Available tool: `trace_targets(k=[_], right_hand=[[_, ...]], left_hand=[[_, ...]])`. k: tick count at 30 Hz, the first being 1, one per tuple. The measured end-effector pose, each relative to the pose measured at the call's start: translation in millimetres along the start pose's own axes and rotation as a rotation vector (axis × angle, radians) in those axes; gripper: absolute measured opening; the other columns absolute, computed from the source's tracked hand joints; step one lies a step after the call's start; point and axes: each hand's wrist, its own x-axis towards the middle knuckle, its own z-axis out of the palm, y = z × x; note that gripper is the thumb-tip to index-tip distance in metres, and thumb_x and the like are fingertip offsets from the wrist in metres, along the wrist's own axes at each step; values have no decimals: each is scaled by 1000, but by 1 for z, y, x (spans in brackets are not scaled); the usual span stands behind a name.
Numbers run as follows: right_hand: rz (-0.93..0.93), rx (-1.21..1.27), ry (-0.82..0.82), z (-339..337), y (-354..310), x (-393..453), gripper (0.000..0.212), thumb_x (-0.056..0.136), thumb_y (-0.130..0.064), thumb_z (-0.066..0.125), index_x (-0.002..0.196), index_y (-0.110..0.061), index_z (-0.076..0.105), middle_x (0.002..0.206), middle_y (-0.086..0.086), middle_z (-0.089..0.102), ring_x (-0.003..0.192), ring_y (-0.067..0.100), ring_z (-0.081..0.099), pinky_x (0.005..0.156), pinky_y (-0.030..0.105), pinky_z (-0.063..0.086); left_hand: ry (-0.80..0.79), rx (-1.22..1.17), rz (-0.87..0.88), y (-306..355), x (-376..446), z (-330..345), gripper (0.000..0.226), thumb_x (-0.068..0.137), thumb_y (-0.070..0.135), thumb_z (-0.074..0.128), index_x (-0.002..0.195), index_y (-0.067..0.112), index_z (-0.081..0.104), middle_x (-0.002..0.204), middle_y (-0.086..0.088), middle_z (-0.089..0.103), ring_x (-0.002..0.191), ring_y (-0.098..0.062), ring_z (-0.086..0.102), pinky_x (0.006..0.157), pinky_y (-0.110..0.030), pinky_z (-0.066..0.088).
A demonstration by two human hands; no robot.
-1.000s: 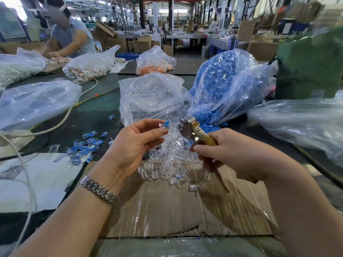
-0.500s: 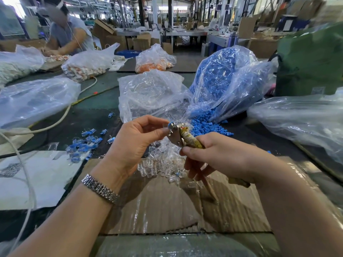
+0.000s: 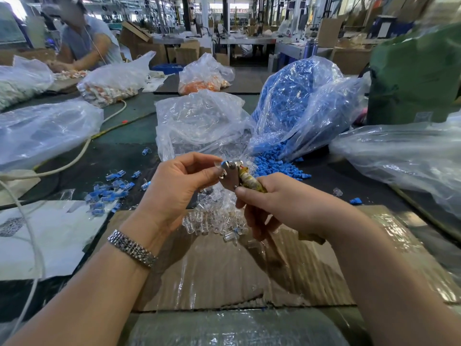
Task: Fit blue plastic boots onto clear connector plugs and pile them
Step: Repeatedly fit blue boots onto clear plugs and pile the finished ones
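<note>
My left hand [image 3: 179, 186] pinches a clear plug with a blue boot [image 3: 220, 164] between thumb and fingertips, pressed against the metal head of a pliers-like tool [image 3: 234, 177]. My right hand [image 3: 279, 206] is closed round that tool's yellow-wrapped handles. Below the hands lies a heap of clear plugs [image 3: 214, 218] on taped cardboard [image 3: 224, 270]. A pile of fitted blue-and-clear pieces [image 3: 109, 193] lies to the left. Loose blue boots [image 3: 274, 166] spill from a bag behind the tool.
A clear bag of plugs [image 3: 199, 123] and a bag of blue boots [image 3: 299, 103] stand behind my hands. More plastic bags lie left [image 3: 42, 131] and right [image 3: 404, 151]. A white cable [image 3: 74, 158] crosses the left. Another person [image 3: 84, 43] works at the far left.
My hands have come together: the tool head moved left to meet the piece in my left fingers. Both hands shifted slightly toward me.
</note>
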Motion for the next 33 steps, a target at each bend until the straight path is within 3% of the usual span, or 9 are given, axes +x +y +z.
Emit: trace_targets(k=[4,10,14,17,21,24,28,33], right_hand=[[21,87,-60,-5,0,-3,38,104,-38,52,101,-2,64,73,8,71,66,25,71,62,30,57],[6,-52,20,4,-1,1,42,105,-41,49,81,-8,59,57,3,62,48,22,63,53,32,53],[20,-64,18,3,-1,1,42,105,-40,48,84,-5,59,56,4,60,49,24,62,52,34,54],[-3,-24,-3,-3,-1,-1,42,105,-42,48,95,-4,64,65,5,69,60,25,71,62,37,59],[14,27,-13,-4,0,-3,42,104,-40,50,97,-2,65,67,6,70,61,24,71,60,32,58],[-13,-56,55,4,-2,1,44,105,-40,48,85,-4,62,54,2,61,47,22,62,51,30,53],[-16,-107,84,7,-3,5,46,105,-42,48,84,-4,61,48,0,58,42,19,57,48,30,50],[28,-60,72,-4,1,2,38,102,-40,55,92,-5,67,62,1,68,54,16,67,52,22,53]], left_hand=[[-37,-43,-23,0,0,-1,28,70,10,74,98,6,75,101,-17,77,98,-27,74,88,-31,61],[8,62,36,-1,-1,-1,23,70,11,77,93,11,78,93,-11,79,91,-23,75,84,-28,61],[17,192,95,-1,-3,1,20,74,10,78,94,15,77,90,-3,79,88,-14,75,79,-20,58],[16,128,92,2,-3,3,22,72,15,77,94,15,77,93,-4,79,92,-15,74,81,-21,58],[-8,149,84,3,-3,3,26,70,18,76,96,11,76,94,-6,79,95,-21,75,86,-29,60],[28,138,112,1,-3,2,21,73,12,77,93,13,77,91,-3,79,90,-16,75,80,-20,58],[25,181,151,-1,-2,-1,19,81,1,75,93,15,77,90,1,79,88,-11,75,78,-16,56],[6,71,77,1,3,-7,20,78,11,75,98,14,74,97,-4,78,98,-18,74,82,-22,58]])
